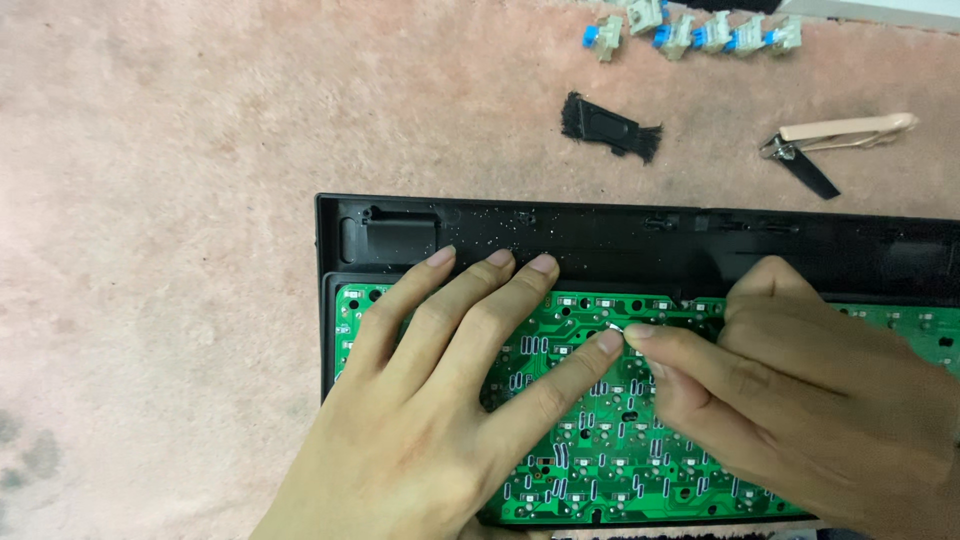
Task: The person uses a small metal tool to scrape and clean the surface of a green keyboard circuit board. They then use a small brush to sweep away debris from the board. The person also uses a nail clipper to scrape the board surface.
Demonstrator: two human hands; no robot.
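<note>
Bench point(150, 200), pinkish and mottled, carries everything. Black keyboard case point(600, 235) lies across the lower right, open, with the green circuit board point(600, 470) seated in it solder side up; judged state: case opened and the board exposed, board not lifted out. At 12 o'clock from the case, a row of loose key switches point(700, 32) with blue stems, so several are already out. Small black brush point(610, 125) lies between switches and case; at 2 o'clock a beige-handled puller tool point(845, 135). Left hand point(440, 400) is spread flat on the board, three fingertips reaching the case rim, index tip pressing near board centre. Right hand point(790, 400) has fingers drawn together, index tip meeting the left index at a small whitish part point(618, 329); whether it is pinched, cannot tell
</note>
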